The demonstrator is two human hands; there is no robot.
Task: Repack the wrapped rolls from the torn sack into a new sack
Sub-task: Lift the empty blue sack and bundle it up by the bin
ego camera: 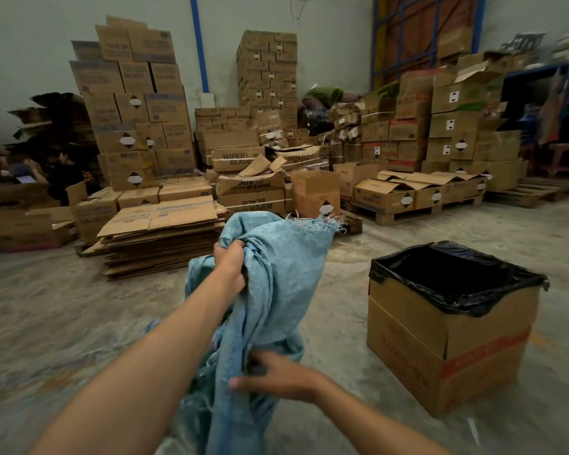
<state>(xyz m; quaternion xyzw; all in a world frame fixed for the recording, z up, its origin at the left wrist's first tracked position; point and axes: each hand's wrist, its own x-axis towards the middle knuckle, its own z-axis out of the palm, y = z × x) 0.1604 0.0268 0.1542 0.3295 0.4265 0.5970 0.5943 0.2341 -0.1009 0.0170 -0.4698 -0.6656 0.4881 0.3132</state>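
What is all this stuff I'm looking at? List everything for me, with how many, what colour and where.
Sack: one, light blue woven, frayed at its top edge, held up in the middle of the view.
Lined box: one, brown cardboard with red print, open, on the floor at right.
Bin liner: one, black, folded over that box's rim.
Flattened cardboard: one stack, brown, on the floor left of the sack.
Stacked cartons: many, brown, piled along the back wall.
Pallet: one plainly seen, wooden, under low cartons at right.
Floor: grey concrete, scuffed.
Left hand: fist bunching the sack near its upper part.
Right hand: grip on the sack lower down; blurred.
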